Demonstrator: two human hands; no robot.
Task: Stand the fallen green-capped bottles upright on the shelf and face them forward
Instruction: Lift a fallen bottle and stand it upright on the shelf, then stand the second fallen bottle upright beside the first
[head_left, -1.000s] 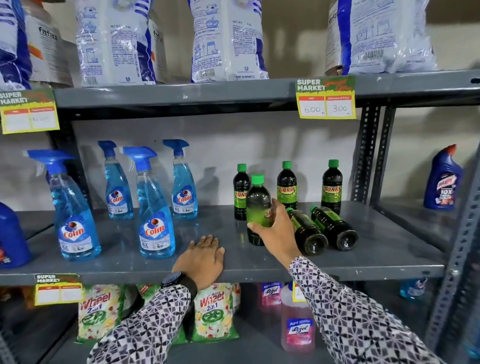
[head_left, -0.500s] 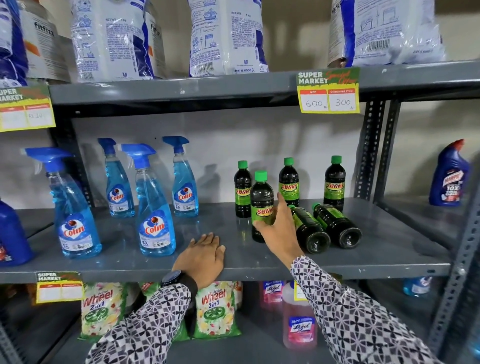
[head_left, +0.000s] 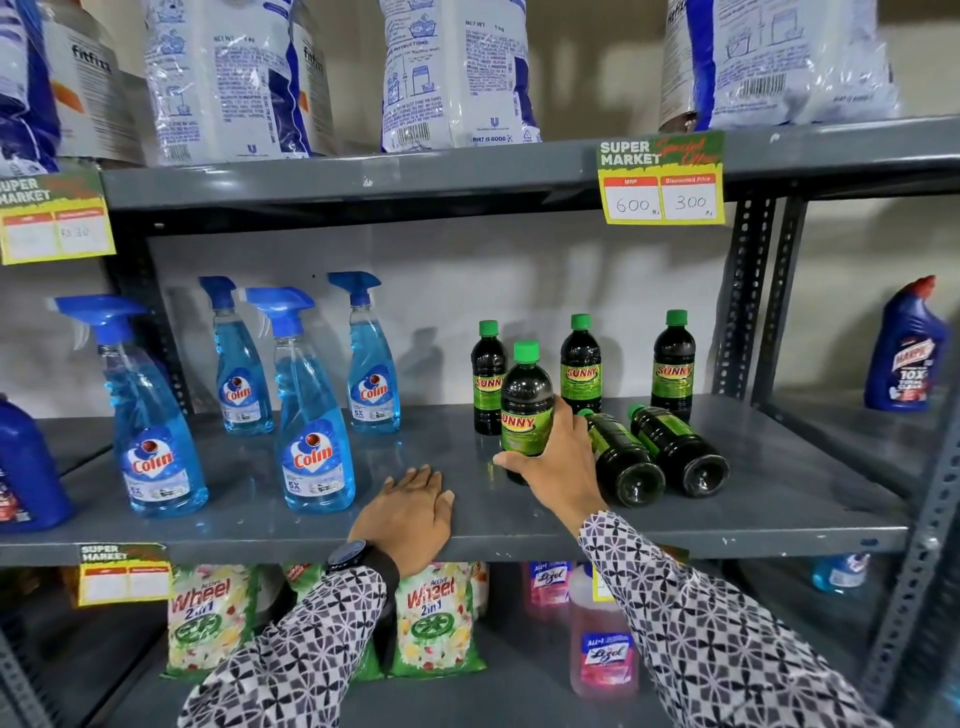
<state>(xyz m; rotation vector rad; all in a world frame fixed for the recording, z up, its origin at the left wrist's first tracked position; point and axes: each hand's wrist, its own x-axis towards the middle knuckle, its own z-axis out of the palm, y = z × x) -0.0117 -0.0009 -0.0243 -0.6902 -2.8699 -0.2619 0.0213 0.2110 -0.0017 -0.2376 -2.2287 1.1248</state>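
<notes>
Turned label-forward, bottle (head_left: 525, 410) stands in right hand (head_left: 558, 462), fingers wrapped; two fallen bottles (head_left: 652, 449) seemingly touching alongside.

Even, fairly bright indoor light, prob. from above and in front. Soft grey shadows of the bottles fall on the wall (head_left: 441, 291) behind and above both hands. Shelf (head_left: 260, 483) just left of the left hand (head_left: 410, 512) has a dull sheen w/ faint blue reflections. Sharp around the hands; labels readable there. Wide-angle bend at the edges: uprights far right lean, bags up top stretch, corners go soft.
</notes>
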